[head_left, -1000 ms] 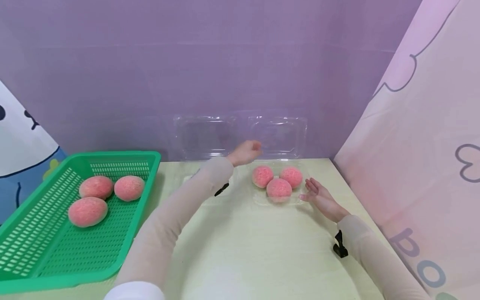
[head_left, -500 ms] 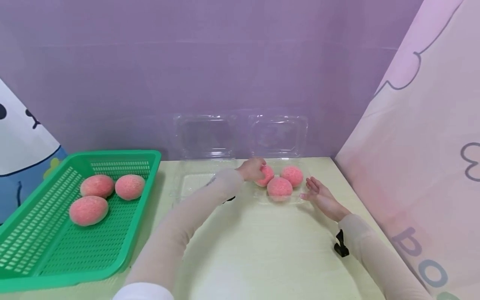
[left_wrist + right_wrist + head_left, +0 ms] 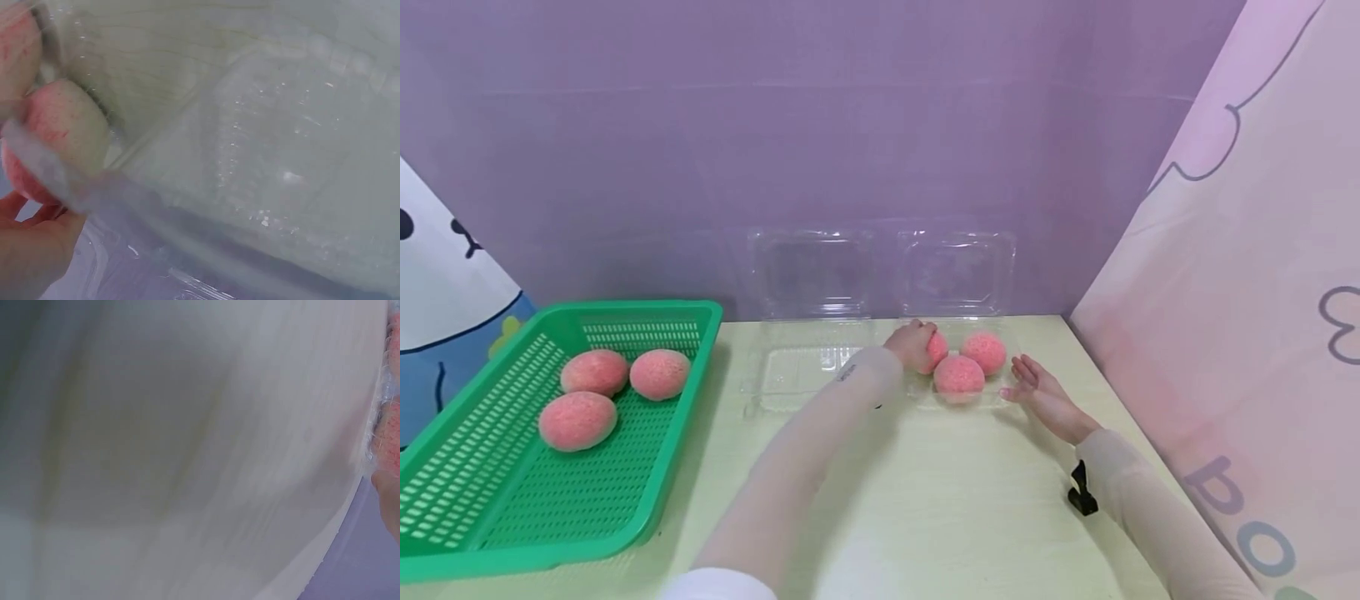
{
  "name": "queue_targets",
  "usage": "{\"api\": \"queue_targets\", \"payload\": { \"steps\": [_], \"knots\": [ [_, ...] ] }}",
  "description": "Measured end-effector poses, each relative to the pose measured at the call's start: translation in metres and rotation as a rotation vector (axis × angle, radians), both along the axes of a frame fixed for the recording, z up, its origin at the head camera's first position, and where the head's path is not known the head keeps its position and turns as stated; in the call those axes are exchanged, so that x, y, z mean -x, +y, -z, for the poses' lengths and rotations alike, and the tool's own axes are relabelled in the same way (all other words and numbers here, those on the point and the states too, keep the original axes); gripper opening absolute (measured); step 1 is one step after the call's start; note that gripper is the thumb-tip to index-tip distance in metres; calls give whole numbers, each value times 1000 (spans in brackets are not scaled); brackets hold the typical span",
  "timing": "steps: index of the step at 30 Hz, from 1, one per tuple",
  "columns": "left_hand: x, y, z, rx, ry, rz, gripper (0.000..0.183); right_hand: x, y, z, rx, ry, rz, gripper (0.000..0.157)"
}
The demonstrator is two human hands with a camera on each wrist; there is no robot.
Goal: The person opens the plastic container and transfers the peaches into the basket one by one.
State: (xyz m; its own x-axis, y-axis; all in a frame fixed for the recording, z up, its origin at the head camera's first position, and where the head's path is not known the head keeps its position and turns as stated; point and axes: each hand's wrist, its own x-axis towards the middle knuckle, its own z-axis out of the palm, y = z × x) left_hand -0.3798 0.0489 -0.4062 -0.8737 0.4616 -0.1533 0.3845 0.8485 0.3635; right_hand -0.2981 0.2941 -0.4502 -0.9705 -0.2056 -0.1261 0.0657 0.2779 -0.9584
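Centre of frame: left hand (image 3: 912,345), the nearer, fingers curled round the leftmost boxed peach (image 3: 938,351), which lies rightward of them; right hand (image 3: 1047,400), fingers straight, holding nothing, at the clear box's (image 3: 922,402) right edge.

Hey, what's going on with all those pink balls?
A person's left hand is holding a pink ball in an open clear box, next to two others. Their right hand is at that box's right side. Another open clear box stands to its left, and three more pink balls lie in the green basket.
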Motion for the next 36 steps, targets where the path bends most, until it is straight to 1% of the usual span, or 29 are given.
{"api": "queue_targets", "payload": {
  "steps": [6, 11, 19, 24, 27, 32, 36],
  "knots": [
    [4, 1, 8, 8, 53, -14, 77, 1, -1, 1, -1, -7, 0, 92],
    [9, 0, 14, 33, 114, -2, 78, 0, -1, -1, -6, -1, -4, 91],
    [15, 5, 20, 145, 175, 32, 81, -2, 0, 0, -1, -7, -12, 94],
    [13, 7, 21, 172, 157, 37, 88, -2, 0, 1, 1, -5, -9, 93],
    [12, 8, 22, 198, 169, 45, 91, -2, 0, 2, 0, -1, -4, 94],
    [13, 8, 27, 190, 203, 49, 94, -2, -1, 3, 8, -5, -2, 93],
    [13, 8, 30, 152, 219, 45, 93, -2, -1, 2, -3, -2, -9, 91]
  ]
}}
